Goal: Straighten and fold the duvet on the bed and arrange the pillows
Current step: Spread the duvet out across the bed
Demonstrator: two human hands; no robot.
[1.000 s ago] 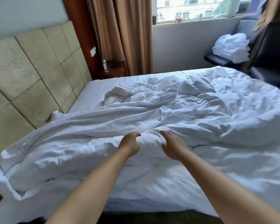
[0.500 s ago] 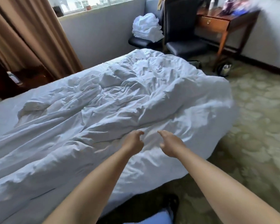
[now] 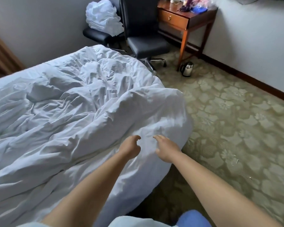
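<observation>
Both hands hover over the rumpled duvet (image 3: pixel 82 108) near the bed's five o'clock corner, left hand (image 3: pixel 130 147) and right hand (image 3: pixel 166 149) with fingers loosely curled, holding nothing, seemingly poised to grab and straighten it.

Bed (image 3: pixel 156 190) under rumpled white duvet (image 3: pixel 69 112); kettle (image 3: pixel 186 69) on patterned carpet (image 3: pixel 236 128)
</observation>
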